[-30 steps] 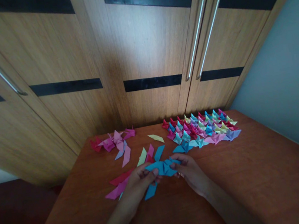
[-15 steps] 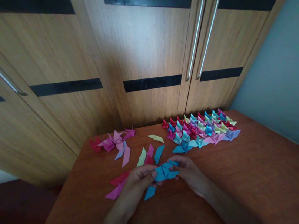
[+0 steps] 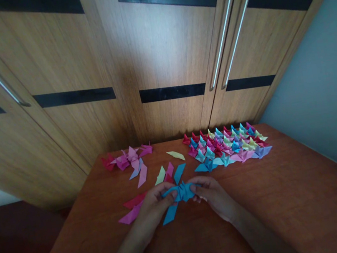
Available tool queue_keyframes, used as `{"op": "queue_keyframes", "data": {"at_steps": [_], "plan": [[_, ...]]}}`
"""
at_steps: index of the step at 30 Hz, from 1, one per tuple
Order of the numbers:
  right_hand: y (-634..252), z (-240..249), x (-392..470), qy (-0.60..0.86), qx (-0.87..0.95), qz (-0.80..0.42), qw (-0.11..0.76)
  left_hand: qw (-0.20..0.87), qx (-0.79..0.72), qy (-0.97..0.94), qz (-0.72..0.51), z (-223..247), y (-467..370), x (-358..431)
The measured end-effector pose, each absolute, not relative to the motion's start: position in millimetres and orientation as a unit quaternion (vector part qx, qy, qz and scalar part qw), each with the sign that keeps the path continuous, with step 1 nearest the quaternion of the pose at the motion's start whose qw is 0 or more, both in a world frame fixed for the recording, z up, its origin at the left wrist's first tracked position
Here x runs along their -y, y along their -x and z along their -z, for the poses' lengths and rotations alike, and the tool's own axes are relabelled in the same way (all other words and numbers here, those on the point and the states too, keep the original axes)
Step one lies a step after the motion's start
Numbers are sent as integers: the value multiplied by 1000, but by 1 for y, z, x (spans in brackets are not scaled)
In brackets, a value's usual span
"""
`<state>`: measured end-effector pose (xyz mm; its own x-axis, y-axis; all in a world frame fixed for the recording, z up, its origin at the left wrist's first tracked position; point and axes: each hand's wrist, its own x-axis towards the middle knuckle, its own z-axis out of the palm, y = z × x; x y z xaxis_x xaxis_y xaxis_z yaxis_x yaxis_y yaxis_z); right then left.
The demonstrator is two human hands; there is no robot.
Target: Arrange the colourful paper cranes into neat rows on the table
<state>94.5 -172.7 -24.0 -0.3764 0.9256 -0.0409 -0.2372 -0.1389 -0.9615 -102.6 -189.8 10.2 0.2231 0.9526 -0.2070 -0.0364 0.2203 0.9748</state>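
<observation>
A blue folded origami piece (image 3: pixel 183 192) is held level above the table, its middle creased and raised. My left hand (image 3: pixel 157 204) pinches its left end, thumb on top. At the other end my right hand (image 3: pixel 211 195) grips it between thumb and fingers. Just below the left fingers lies a flat blue folded strip (image 3: pixel 170 214), and behind the hands lies another blue strip (image 3: pixel 180 173). Red (image 3: pixel 135 200) and magenta strips (image 3: pixel 131 215) lie left of my left hand, partly covered by it.
Rows of colourful folded paper pieces (image 3: pixel 226 145) stand at the back right of the wooden table (image 3: pixel 282 206). Pink origami cranes (image 3: pixel 132 156) sit at the back left. Pale yellow (image 3: pixel 176 155) and pink strips (image 3: pixel 142 175) lie between. A wooden wardrobe (image 3: pixel 163 51) rises behind.
The blue piece has turned from flatter to more pinched in the middle, with points rising. Both hands still hold its ends, and more of the blue strip beneath shows.
</observation>
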Motion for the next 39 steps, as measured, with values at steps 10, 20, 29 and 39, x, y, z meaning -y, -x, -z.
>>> {"op": "queue_keyframes", "data": {"at_steps": [10,20,29,39], "plan": [[-94,29,171,346,479,-674,443,708,-387,-397,-438,-5,99,194],[-92,21,174,329,513,-686,397,736,-355,-393,-422,-8,97,197],[-94,21,169,349,489,-676,427,676,-435,-407,-433,-7,103,190],[-99,26,162,438,473,-557,524,627,-487,-372,-480,-2,105,186]]}}
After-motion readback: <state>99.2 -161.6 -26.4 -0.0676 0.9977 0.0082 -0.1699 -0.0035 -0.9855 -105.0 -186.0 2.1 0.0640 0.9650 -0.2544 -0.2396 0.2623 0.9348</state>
